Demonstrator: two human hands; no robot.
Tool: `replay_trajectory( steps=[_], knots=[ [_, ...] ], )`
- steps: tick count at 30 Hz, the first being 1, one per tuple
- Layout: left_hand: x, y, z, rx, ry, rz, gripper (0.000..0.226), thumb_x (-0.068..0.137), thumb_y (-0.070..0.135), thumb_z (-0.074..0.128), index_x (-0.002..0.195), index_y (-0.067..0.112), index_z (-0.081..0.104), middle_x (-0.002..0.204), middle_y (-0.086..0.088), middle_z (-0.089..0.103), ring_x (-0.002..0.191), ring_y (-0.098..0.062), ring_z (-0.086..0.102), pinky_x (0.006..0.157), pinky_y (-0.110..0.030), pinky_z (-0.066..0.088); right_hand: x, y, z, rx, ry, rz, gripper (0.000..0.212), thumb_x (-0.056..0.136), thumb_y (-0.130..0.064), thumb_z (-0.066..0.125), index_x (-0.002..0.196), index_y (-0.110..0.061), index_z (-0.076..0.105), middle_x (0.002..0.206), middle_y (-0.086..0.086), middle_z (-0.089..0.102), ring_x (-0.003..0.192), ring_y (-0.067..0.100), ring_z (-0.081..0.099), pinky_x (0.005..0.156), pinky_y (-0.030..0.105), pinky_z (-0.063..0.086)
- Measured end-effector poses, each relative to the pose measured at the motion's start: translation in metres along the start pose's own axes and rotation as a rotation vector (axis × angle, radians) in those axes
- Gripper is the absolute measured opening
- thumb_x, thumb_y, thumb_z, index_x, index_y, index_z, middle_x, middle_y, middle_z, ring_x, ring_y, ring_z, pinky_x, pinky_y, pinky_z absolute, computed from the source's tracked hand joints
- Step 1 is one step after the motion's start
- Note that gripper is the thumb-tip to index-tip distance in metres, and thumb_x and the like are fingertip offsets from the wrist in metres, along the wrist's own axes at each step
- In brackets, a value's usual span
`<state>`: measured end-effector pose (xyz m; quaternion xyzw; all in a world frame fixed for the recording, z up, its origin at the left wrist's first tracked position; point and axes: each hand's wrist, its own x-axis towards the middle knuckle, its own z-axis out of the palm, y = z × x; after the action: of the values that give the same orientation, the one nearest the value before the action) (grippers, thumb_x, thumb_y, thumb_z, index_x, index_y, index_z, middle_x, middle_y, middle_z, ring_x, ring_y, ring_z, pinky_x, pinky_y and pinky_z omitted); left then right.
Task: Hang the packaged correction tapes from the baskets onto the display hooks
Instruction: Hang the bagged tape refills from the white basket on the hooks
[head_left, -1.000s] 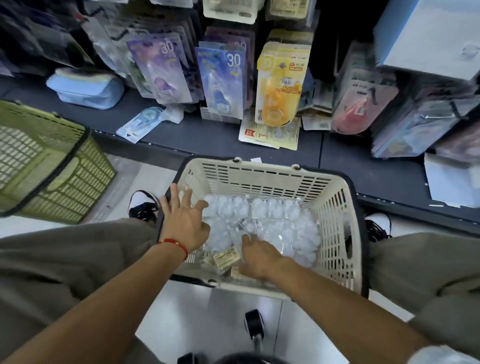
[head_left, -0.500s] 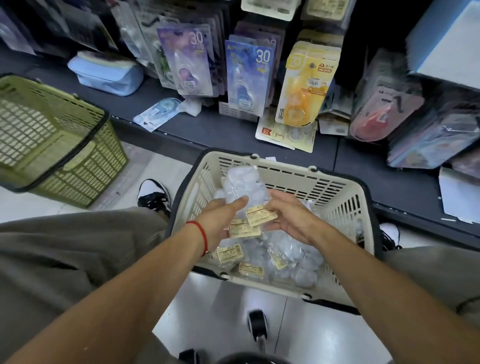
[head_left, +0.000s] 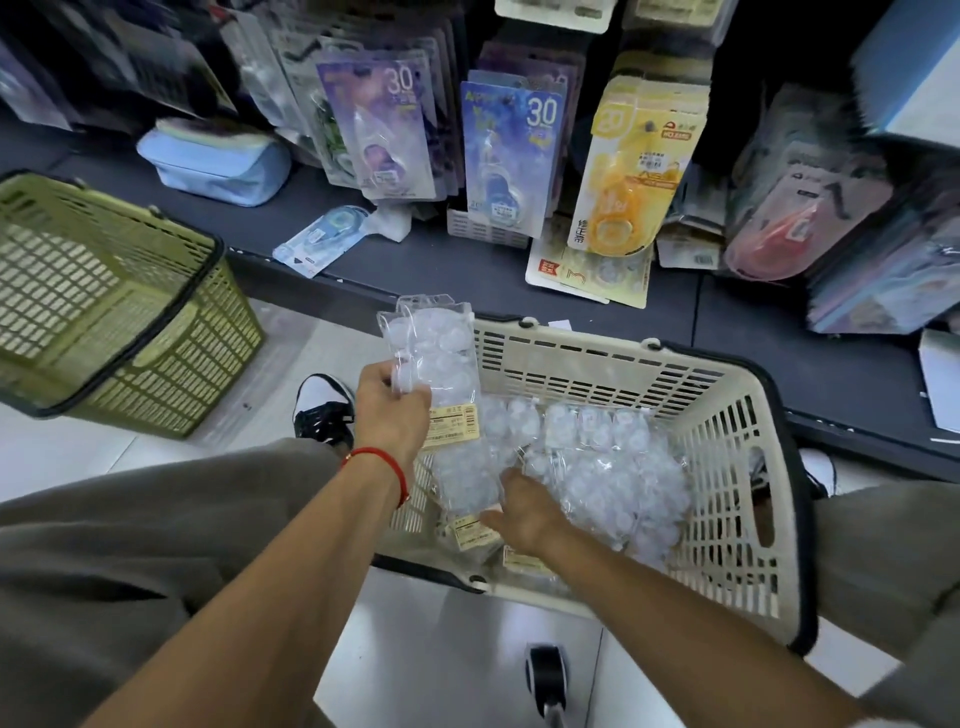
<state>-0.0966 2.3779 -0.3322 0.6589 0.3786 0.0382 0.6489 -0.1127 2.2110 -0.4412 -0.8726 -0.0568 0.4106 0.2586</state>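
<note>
A cream basket (head_left: 727, 447) between my knees holds several clear packs of correction tape (head_left: 613, 467). My left hand (head_left: 392, 410) grips a small stack of these clear packs (head_left: 436, 358) and holds it upright over the basket's left rim. My right hand (head_left: 522, 512) reaches down into the basket among the loose packs, with its fingertips hidden under them. Packaged correction tapes hang on display hooks ahead: purple (head_left: 379, 130), blue (head_left: 506, 150) and yellow (head_left: 634, 166).
A green basket (head_left: 104, 306) lies tilted on the floor at the left. A dark shelf (head_left: 467, 270) runs across under the hooks, with a light blue pouch (head_left: 218, 161) and loose packs on it. My shoe (head_left: 322, 410) is beside the cream basket.
My left hand has lifted the stack of clear packs higher and to the left. My right hand let go of them and dropped back into the basket. The view moved closer to the shelf.
</note>
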Motion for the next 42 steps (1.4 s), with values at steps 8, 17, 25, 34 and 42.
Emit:
replay_trajectory(
  steps=[8,17,25,34,42],
  knots=[
    [-0.001,-0.002,0.014,-0.032,-0.035,0.016,0.045,0.099,0.005,0.050,0.129,0.038,0.049,0.103,0.000,0.070,0.074,-0.019,0.075,0.057,-0.030,0.062,-0.036,0.050,-0.076,0.820,-0.071,0.077,0.009,0.099,-0.007,0.057,0.106,-0.006,0.062,0.094,0.014,0.080,0.087,0.023,0.079,0.068,0.033,0.062],
    [-0.023,-0.014,0.028,-0.028,-0.184,-0.140,0.064,0.103,0.016,0.057,0.154,0.046,0.036,0.155,-0.005,0.049,0.134,-0.038,0.055,0.111,-0.063,0.044,-0.047,0.011,-0.093,0.904,0.138,-0.223,0.019,0.101,-0.006,0.061,0.119,-0.011,0.067,0.105,0.012,0.080,0.100,0.028,0.077,0.086,0.043,0.062],
    [-0.020,-0.003,0.019,-0.057,-0.185,-0.028,0.070,0.085,0.011,0.085,0.133,0.034,0.040,0.102,0.011,0.059,0.064,0.006,0.071,0.046,-0.017,0.053,-0.037,-0.014,-0.096,0.750,0.244,-0.351,0.025,0.106,-0.037,0.059,0.113,-0.020,0.075,0.104,0.005,0.078,0.094,0.022,0.076,0.088,0.045,0.062],
    [-0.001,0.033,-0.019,-0.199,0.036,-0.012,0.079,0.089,0.006,0.079,0.150,0.034,0.037,0.110,-0.001,0.063,0.097,-0.030,0.074,0.071,-0.042,0.061,0.030,0.018,-0.069,-0.305,0.308,-0.279,0.062,0.103,-0.018,0.062,0.160,-0.018,0.038,0.171,0.006,0.026,0.156,0.026,0.027,0.125,0.042,0.028],
    [0.020,0.034,0.004,-0.274,0.082,-0.109,0.053,0.083,-0.003,0.079,0.116,0.031,0.055,0.116,-0.016,0.071,0.086,-0.032,0.078,0.069,-0.048,0.063,0.065,0.031,-0.074,-0.172,0.213,-0.360,0.067,0.094,0.001,0.067,0.156,-0.013,0.047,0.166,0.006,0.038,0.154,0.024,0.033,0.125,0.023,0.017]
  ],
)
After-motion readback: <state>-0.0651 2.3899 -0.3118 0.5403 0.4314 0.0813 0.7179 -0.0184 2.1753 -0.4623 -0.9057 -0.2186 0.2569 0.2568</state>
